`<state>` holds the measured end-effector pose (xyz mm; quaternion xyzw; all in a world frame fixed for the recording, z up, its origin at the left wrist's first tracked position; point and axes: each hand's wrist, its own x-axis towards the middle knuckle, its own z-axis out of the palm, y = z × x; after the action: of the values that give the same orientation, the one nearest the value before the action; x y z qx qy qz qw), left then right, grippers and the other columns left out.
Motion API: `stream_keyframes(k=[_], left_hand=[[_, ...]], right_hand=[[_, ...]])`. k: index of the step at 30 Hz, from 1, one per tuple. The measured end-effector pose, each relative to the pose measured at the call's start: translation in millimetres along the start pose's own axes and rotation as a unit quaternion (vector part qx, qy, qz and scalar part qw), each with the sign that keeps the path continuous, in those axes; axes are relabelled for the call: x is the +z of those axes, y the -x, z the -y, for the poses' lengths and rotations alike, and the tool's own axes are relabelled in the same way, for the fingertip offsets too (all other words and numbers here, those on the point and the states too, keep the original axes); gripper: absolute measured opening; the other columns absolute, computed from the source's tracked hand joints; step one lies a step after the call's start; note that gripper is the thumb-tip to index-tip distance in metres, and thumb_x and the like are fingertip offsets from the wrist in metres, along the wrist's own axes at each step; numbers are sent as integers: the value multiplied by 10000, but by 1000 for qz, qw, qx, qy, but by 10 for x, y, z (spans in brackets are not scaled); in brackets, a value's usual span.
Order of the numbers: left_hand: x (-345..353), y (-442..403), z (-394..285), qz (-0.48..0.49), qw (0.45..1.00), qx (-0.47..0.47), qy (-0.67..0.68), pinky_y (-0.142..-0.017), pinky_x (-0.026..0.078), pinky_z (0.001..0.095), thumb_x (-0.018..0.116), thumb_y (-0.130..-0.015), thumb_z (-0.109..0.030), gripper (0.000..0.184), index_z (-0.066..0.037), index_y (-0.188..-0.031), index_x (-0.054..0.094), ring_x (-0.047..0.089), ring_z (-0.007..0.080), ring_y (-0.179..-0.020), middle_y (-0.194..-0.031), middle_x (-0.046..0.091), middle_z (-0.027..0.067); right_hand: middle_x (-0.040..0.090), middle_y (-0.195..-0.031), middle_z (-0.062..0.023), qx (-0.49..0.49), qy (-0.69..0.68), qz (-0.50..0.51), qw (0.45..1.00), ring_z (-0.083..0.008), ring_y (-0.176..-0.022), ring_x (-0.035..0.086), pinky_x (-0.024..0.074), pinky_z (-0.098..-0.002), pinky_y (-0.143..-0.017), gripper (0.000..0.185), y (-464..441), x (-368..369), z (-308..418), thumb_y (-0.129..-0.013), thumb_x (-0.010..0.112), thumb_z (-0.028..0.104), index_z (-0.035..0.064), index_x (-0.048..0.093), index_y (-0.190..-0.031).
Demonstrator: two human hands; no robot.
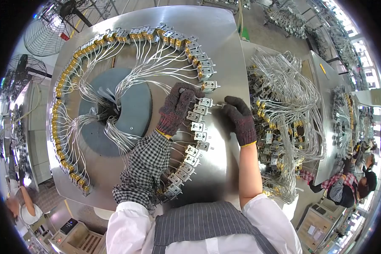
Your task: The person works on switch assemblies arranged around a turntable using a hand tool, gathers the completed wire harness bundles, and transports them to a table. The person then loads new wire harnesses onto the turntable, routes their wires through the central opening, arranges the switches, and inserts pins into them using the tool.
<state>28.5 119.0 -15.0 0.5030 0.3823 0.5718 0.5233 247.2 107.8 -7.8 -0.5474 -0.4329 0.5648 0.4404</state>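
Observation:
Metal switch-like parts with white wires stand in a big ring on the steel table (224, 42). The wires run to a grey round hub (139, 101) in the middle. My left hand (180, 108), in a dark knitted glove, has its fingers curled at the inner side of one metal part (205, 102) on the ring's right side; what lies within the fingers is hidden. Across from it, my right hand (238, 114), also gloved, has thumb and forefinger pinched near the tip of the shaft of that same part. Another part (210, 86) stands just beyond.
To the right lies a large heap of wired parts (283, 114). Fans (51, 29) stand at the upper left. Other people work at the far left (27, 207) and the far right (347, 186), apart from my hands.

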Motion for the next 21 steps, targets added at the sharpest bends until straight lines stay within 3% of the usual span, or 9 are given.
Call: stream_keyframes(k=[2,5,7,8,9,11,14,16,21], left_hand=[[-13,1,-11,1,1000,-1,-11,-755,527,280,486,-1007,-263,230,-43,-1062,519,638,129,-843,-948,675,98],[6,11,-102,-6,999,4,-48,-754,526,280,480,-1008,-262,225,-45,-1050,525,640,129,-843,-944,675,94],[4,61,-118,-14,997,19,-70,-754,525,279,476,-1009,-261,225,-45,-1045,530,640,128,-841,-940,675,92],[-26,105,-59,-26,996,-18,-86,-750,524,280,473,-1008,-254,224,-42,-1045,535,642,132,-829,-940,674,91],[-28,79,6,-39,993,-51,-100,-746,524,281,470,-1008,-247,223,-39,-1045,541,643,136,-818,-941,674,90],[41,40,61,-34,995,41,-85,-697,525,269,464,-1007,-230,216,-40,-1053,554,649,139,-789,-927,676,86],[47,64,-35,-32,988,82,-129,-655,533,258,463,-1008,-230,206,-43,-1059,533,660,156,-781,-918,676,94],[85,80,-196,-42,995,-8,-92,-643,542,253,467,-1008,-252,223,-40,-1068,505,668,164,-783,-912,678,109],[18,40,-77,-33,993,39,-104,-665,556,287,471,-1008,-302,276,-34,-1072,489,667,169,-758,-930,679,125]], right_hand=[[671,-929,-43,34,-45,-8,998,-124,-852,612,496,-260,-794,204,2,12,-15,-861,651,130,12,670,-1026],[670,-967,-62,-15,-2,8,1000,-132,-872,616,498,-263,-808,249,-71,-51,-146,-863,651,139,7,653,-1074],[652,-1024,-57,27,37,-8,999,-127,-894,612,492,-249,-796,329,-59,-44,-101,-844,647,139,11,618,-1145],[650,-1030,-55,-78,88,-2,993,-125,-906,615,495,-246,-803,354,8,-7,-53,-841,647,131,13,603,-1171],[648,-1048,-56,-33,37,10,999,-124,-929,614,494,-252,-821,338,-16,-51,-115,-844,634,108,9,606,-1166],[666,-970,-45,-6,4,10,1000,-112,-882,611,490,-243,-804,276,-5,-57,-77,-864,613,114,16,636,-1121],[672,-871,-35,15,-3,-11,1000,-96,-797,591,481,-256,-750,210,-40,-32,-61,-887,628,198,10,690,-958],[676,-874,-30,36,-11,0,999,-98,-789,593,481,-250,-748,224,-34,-52,-55,-889,636,220,18,691,-969],[685,-932,-54,-15,22,5,1000,-124,-855,610,484,-275,-816,256,-31,-54,-101,-872,660,220,13,679,-1024]])
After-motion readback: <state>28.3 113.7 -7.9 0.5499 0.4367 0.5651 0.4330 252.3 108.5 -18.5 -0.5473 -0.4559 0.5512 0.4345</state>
